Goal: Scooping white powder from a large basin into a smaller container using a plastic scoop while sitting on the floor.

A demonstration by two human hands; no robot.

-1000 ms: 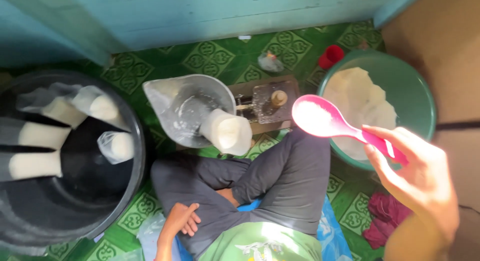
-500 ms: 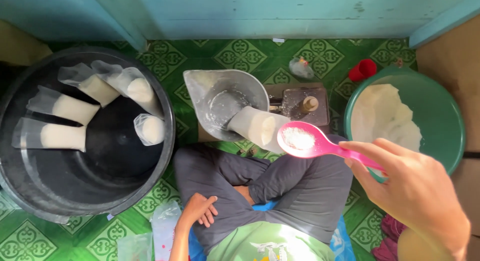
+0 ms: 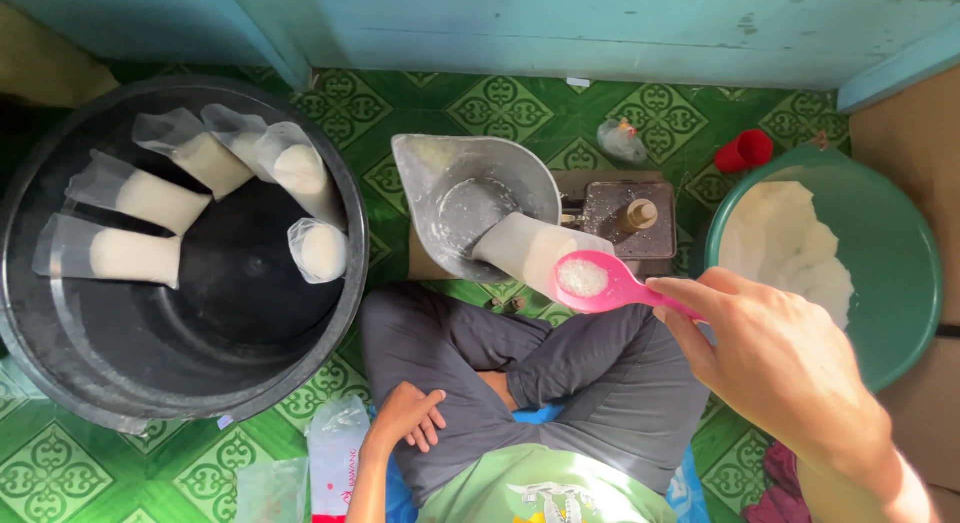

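Note:
My right hand (image 3: 780, 373) grips the handle of a pink spoon (image 3: 590, 281) that carries white powder. The spoon's bowl hovers at the mouth of a clear plastic bag (image 3: 525, 251), which is partly filled with the same powder. That bag lies in the metal scoop pan (image 3: 450, 183) of a small scale (image 3: 625, 218). My left hand (image 3: 405, 418) rests on my crossed legs with its fingers loosely curled, and it holds nothing. A green basin (image 3: 900, 273) with white powder (image 3: 790, 243) stands at the right.
A big black tub (image 3: 230, 313) at the left holds several filled bags (image 3: 130, 253). A red cup (image 3: 745, 150) and a small knotted bag (image 3: 620, 140) stand behind the scale. Empty plastic bags (image 3: 335, 453) lie by my left knee. A blue wooden wall runs along the far side.
My right hand has carried the loaded pink spoon leftward, from over the green basin to the mouth of the bag on the scale. The left hand has stayed on my lap.

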